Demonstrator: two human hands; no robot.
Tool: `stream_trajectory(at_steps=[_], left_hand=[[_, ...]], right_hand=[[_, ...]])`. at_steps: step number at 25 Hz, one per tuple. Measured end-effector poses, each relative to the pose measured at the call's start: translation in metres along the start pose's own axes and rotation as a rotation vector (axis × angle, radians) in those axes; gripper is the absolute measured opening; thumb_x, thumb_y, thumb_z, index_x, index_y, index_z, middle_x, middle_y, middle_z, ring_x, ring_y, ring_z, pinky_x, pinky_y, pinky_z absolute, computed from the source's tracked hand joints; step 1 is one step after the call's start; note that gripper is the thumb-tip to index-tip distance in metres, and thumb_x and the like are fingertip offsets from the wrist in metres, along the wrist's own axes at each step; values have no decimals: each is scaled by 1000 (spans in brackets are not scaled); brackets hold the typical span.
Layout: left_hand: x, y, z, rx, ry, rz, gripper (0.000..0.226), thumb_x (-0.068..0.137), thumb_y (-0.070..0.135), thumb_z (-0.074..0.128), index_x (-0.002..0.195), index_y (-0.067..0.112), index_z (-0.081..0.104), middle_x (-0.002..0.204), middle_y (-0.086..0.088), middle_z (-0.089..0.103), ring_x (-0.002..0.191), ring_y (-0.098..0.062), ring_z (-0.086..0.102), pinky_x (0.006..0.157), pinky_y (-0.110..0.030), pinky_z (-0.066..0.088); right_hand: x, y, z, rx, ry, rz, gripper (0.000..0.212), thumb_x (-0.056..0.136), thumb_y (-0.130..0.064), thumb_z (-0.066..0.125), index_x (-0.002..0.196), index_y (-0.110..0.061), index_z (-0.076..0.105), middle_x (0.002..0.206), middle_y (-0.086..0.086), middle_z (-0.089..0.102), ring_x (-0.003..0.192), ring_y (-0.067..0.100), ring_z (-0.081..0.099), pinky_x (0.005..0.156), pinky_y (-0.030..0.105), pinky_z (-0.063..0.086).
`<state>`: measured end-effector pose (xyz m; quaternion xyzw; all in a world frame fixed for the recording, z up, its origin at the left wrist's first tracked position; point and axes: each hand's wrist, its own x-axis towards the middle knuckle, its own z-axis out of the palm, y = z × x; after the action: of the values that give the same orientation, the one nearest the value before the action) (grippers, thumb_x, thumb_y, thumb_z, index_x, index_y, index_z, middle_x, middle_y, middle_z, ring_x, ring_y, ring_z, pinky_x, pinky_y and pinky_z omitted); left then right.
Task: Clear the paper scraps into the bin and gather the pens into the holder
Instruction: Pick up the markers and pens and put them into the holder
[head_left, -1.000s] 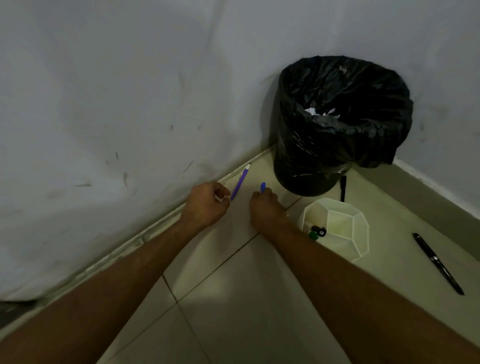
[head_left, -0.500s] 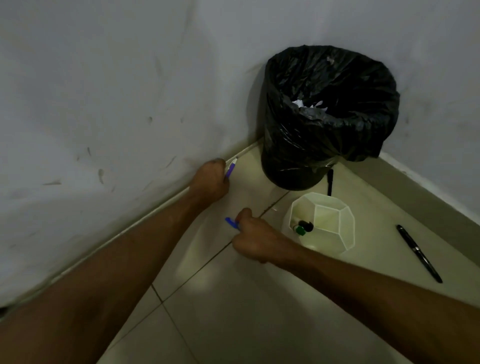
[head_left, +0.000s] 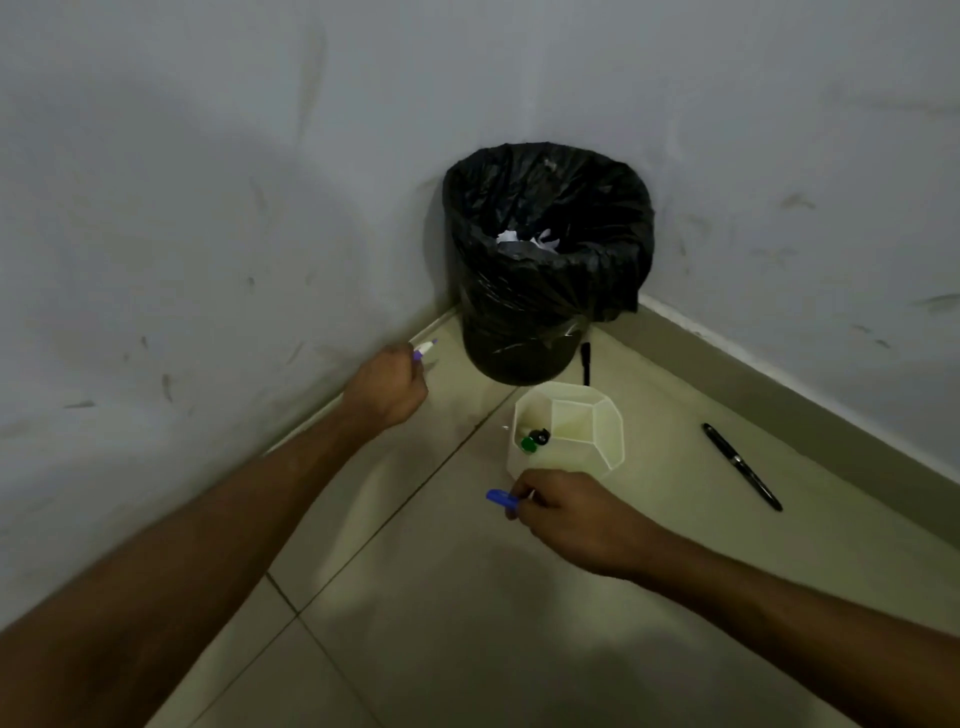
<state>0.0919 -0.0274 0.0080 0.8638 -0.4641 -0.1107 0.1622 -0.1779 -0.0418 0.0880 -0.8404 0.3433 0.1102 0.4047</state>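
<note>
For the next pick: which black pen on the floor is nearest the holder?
The black pen beside the bin; the other pen lies farther off, rightwards.

I'm in a room corner: scuffed grey-white walls (head_left: 208, 182) w/ pale skirting (head_left: 779, 387), cream tiled floor (head_left: 467, 649), dark grout lines (head_left: 363, 506). Dim light.

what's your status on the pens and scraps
Left hand grips purple pen, right hand pinches blue-tipped pen beside holder. Paper scraps in bin. Black pen by bin, second black pen right of holder, both on floor. Holder mouth unobstructed.
</note>
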Motion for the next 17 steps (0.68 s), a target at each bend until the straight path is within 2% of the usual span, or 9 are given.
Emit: stream_trajectory(at_steps=[2, 4, 5, 7, 9, 11, 13, 15, 17], left_hand=[[-16, 17, -16, -115, 13, 12, 28, 99, 31, 38, 110, 8, 52, 99, -21, 64, 93, -39, 60, 72, -36, 40], [-29, 38, -34, -201, -20, 44, 28, 101, 32, 35, 112, 13, 54, 92, -14, 62, 90, -35, 61, 71, -34, 39], [-35, 49, -43, -263, -38, 52, 27, 102, 31, 36, 112, 15, 55, 88, -11, 61, 85, -34, 61, 69, -35, 43], [-44, 73, -62, -472, -74, 23, 20, 101, 30, 43, 108, 17, 57, 82, -11, 62, 73, -29, 64, 66, -40, 53], [-48, 97, -78, -662, -95, 21, 15, 98, 27, 52, 104, 17, 62, 84, -14, 68, 70, -24, 68, 66, -40, 58], [-46, 118, -90, -691, -84, 71, 15, 93, 25, 60, 103, 17, 67, 84, -8, 74, 76, -17, 72, 70, -31, 57], [-42, 138, -94, -737, -62, 113, 15, 91, 20, 64, 104, 14, 69, 84, -2, 77, 80, -11, 74, 72, -27, 57], [-35, 154, -91, -768, -36, 137, 15, 91, 14, 64, 105, 11, 68, 86, -3, 76, 82, -9, 73, 74, -27, 60], [-28, 166, -79, -765, -25, 143, 14, 90, 10, 64, 104, 9, 67, 89, -5, 75, 85, -11, 73, 77, -30, 61]], right_hand=[[-12, 4, -9, 87, 94, -20, 25, 99, -30, 47, 109, -18, 66, 88, -6, 62, 75, 7, 58, 68, 25, 49], [-21, 9, -18, 167, 163, -48, 27, 100, -37, 47, 114, -22, 65, 100, -9, 59, 83, 6, 58, 72, 24, 51], [-25, 13, -23, 179, 193, -62, 28, 100, -39, 47, 116, -24, 64, 104, -10, 58, 86, 5, 58, 73, 22, 50], [-31, 23, -36, 162, 291, -81, 26, 99, -39, 48, 111, -25, 65, 97, -10, 60, 83, 7, 58, 66, 20, 46], [-36, 36, -53, 164, 467, -73, 25, 98, -38, 51, 105, -22, 69, 92, -5, 64, 83, 13, 59, 67, 28, 48], [-36, 52, -71, 224, 662, -42, 25, 96, -37, 56, 105, -20, 72, 94, -4, 66, 86, 11, 59, 71, 29, 48], [-34, 66, -85, 431, 823, -32, 23, 95, -35, 59, 105, -17, 71, 86, -3, 67, 77, 10, 60, 69, 29, 49], [-31, 75, -91, 599, 913, -39, 19, 96, -30, 59, 103, -15, 68, 82, 0, 69, 72, 11, 65, 69, 30, 55], [-27, 79, -89, 664, 937, -45, 13, 96, -26, 59, 101, -17, 67, 82, -1, 72, 74, 10, 70, 74, 29, 60]])
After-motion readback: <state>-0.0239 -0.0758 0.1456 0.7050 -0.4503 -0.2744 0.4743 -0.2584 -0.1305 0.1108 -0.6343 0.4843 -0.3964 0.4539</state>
